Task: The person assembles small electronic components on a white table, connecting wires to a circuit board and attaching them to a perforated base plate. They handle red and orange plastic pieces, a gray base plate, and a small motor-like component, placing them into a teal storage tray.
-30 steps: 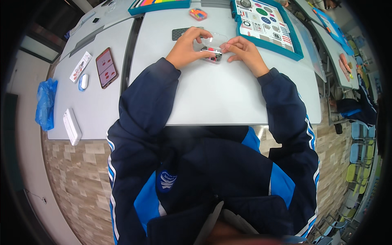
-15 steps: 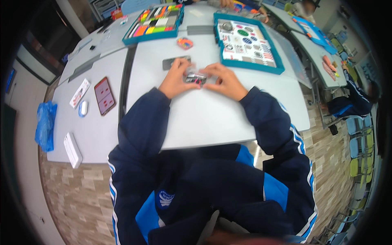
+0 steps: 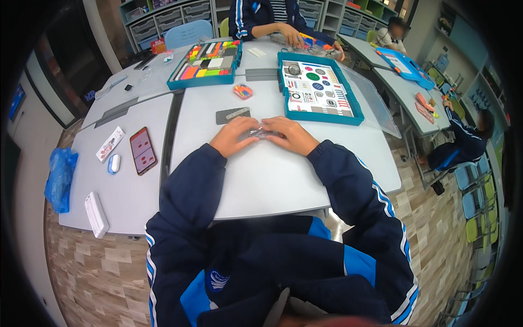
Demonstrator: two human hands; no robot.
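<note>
My left hand point(image 3: 233, 137) and my right hand point(image 3: 293, 136) meet over the white table, fingers curled inward. Between their fingertips is a small clear plastic piece with dark parts point(image 3: 261, 132). Fingers cover much of it, so its exact kind cannot be made out. Just beyond my left hand lies a dark grey flat plate point(image 3: 223, 116) with a light strip with holes point(image 3: 237, 113) on it. A small orange and multicoloured object point(image 3: 243, 91) rests farther back.
At the back stand a teal-edged tray of coloured blocks point(image 3: 173, 84) and a teal case of sorted parts point(image 3: 362, 115). To the left lie a phone point(image 3: 143, 151), a white-and-blue case point(image 3: 114, 163) and a white bar-shaped object point(image 3: 96, 214). A person's hand point(image 3: 291, 36) works across the table.
The view has tilted upward, so the table sits lower and the person opposite shows more. My hands have drawn closer together around the small clear piece, hiding more of it.
</note>
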